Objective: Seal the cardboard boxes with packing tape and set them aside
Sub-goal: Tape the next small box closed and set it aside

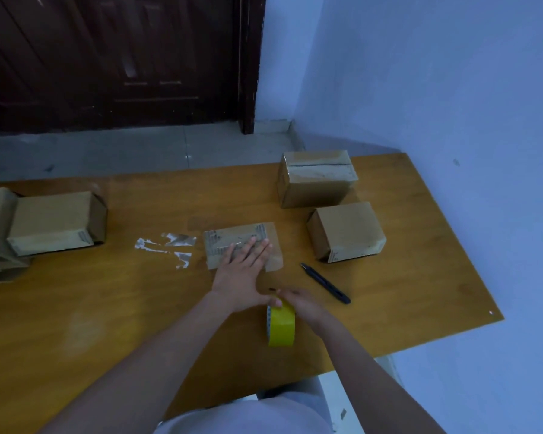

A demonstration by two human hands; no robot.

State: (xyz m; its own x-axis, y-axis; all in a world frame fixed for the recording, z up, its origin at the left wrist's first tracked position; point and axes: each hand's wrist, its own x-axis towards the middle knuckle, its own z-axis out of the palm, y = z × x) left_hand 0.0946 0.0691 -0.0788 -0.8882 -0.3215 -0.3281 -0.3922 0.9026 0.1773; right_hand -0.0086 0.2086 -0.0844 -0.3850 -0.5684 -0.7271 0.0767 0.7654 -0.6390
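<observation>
Wooden table [420, 277] fills most of the view, set against a blue wall [436, 73], with a dark door [113, 57] behind. Left edge: a cluster of cardboard boxes [52, 222], some flaps loose. Far right: taped box [317, 178], tape visible over its top seam; just in front of it a second closed box [347, 231], the two close but whether touching cannot be told. Centre: the flat box [242, 244] under work, lying on the table. Left hand [243, 274] lies on it, fingers straight and spread, pressing down. Right hand [298, 303] grips the yellow tape roll [281, 325], fingers curled over its top, roll standing on edge near the front edge. Black utility knife [325, 283] lies right of the hands. Crumpled clear tape scraps [166, 249] lie left of the flat box.
</observation>
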